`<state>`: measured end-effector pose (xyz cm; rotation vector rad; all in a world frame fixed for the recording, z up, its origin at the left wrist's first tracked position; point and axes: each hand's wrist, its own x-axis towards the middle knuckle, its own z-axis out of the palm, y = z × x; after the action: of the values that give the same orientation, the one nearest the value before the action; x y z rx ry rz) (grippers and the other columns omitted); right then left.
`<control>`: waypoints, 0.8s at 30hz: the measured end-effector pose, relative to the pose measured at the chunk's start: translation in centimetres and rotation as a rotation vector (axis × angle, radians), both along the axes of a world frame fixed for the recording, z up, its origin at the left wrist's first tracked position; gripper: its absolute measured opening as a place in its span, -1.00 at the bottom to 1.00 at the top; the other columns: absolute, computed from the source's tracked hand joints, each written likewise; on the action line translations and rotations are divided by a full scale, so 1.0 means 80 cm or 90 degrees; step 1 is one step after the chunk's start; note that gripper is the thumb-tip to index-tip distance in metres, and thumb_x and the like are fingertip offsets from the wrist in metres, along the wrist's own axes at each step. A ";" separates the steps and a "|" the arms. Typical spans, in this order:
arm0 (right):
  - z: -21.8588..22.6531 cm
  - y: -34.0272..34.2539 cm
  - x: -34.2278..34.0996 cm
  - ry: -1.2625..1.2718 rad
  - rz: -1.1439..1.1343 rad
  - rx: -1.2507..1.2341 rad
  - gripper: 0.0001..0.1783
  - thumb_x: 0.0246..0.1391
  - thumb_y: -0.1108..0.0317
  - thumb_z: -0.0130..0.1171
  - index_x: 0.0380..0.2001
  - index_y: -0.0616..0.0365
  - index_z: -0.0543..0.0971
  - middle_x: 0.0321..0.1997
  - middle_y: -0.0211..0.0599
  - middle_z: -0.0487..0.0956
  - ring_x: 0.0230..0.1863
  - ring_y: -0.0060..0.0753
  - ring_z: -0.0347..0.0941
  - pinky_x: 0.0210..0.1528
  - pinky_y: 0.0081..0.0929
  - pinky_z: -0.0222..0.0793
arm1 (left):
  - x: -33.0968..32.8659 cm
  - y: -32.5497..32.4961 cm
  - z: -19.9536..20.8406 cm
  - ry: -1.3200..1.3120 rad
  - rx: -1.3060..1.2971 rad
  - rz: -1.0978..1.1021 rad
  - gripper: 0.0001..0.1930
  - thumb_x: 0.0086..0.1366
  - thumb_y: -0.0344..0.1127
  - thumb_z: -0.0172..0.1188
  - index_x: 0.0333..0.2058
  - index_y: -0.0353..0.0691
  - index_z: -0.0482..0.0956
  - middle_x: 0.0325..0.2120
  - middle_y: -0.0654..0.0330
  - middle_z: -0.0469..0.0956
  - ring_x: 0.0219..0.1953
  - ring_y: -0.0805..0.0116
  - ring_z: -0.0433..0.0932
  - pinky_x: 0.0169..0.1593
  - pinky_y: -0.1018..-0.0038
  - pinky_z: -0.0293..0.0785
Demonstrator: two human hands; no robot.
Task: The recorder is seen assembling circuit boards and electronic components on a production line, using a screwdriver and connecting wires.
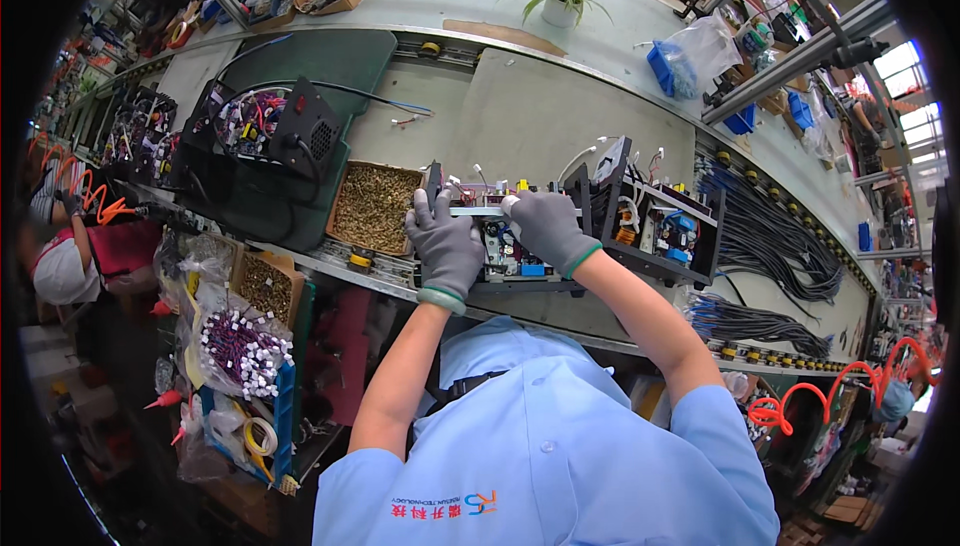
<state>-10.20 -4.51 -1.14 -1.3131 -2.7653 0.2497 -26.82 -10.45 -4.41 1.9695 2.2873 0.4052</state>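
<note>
My two hands wear grey knitted gloves with green cuffs and meet over an open black electronics chassis (530, 283) on the bench. Inside it are circuit boards, a blue part and upright white connectors. A narrow pale strip (478, 211) lies across the chassis between my hands. My left hand (447, 246) is at the strip's left end, over the chassis's left side, fingers pointing away from me and partly bent. My right hand (550, 232) closes its fingers around the strip's right end. The glove hides that end. A second open black chassis (665, 226) stands just right of my right hand.
A cardboard box of small brass-coloured screws (378, 208) sits beside my left hand. Further left, a wired unit with a fan panel (308, 131) rests on a green board (365, 61). Black cable bundles (770, 236) lie at right. A potted plant (560, 8) stands on the far bench.
</note>
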 end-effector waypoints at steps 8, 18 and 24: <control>-0.015 -0.021 -0.013 0.097 -0.019 -0.043 -0.78 -0.02 0.38 0.17 -0.25 -0.08 0.63 -0.38 -0.25 0.56 -0.34 -0.09 0.58 -0.33 -0.15 0.48 | 0.001 -0.026 0.026 -0.096 0.117 -0.216 -0.88 -0.02 -0.30 0.26 -0.54 -0.19 0.56 -0.24 0.23 0.57 -0.14 0.16 0.52 0.07 0.15 0.36; -0.003 -0.003 0.000 0.522 -0.295 -0.596 -0.78 0.19 0.43 0.13 -0.12 0.22 0.63 -0.39 -0.47 0.59 -0.46 -0.69 0.44 -0.38 -0.63 0.40 | -0.013 -0.014 0.006 -0.654 -0.043 -0.031 -0.85 0.19 -0.37 0.31 -0.32 -0.31 0.59 -0.47 0.24 0.61 -0.45 0.50 0.54 -0.31 0.51 0.51; -0.008 -0.004 0.002 0.491 -0.181 -0.518 -0.75 0.20 0.49 0.10 -0.08 0.21 0.62 -0.34 -0.40 0.61 -0.40 -0.66 0.45 -0.31 -0.63 0.41 | -0.012 -0.012 -0.011 -0.644 0.018 -0.023 -0.76 0.19 -0.40 0.26 -0.15 -0.25 0.55 -0.45 0.21 0.62 -0.39 0.43 0.61 -0.25 0.46 0.54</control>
<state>-10.03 -4.82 -1.81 -1.2911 -1.8184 1.5767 -27.79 -11.38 -5.32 1.3011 1.5685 1.1101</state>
